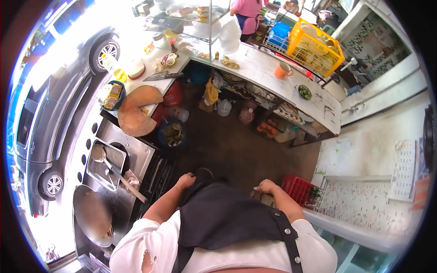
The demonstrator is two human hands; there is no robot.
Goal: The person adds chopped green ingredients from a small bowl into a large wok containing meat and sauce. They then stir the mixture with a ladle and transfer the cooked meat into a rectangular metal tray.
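Observation:
My left hand [186,180] hangs at the left edge of my black apron [225,218], fingers curled; whether it grips the cloth is not clear. On the apron's right side, my right hand [265,187] is held low with bent fingers, and its contents cannot be made out. Left of me a metal tray [117,182] lies on the steel stove top, with a long-handled ladle [119,176] across it. A wok [78,201] sits nearer to me, its contents blurred. Beyond the tray is a round wooden chopping board [136,128] with a notch, and a cleaver [164,76] rests farther back.
A white counter [252,58] runs across the back, bearing an orange mug [283,71] and a bowl of green citrus fruits [304,92]. A blue waste bin [171,133] stands beside the stove. At right are a red crate [297,191] and a wall. A person [247,17] stands behind the counter.

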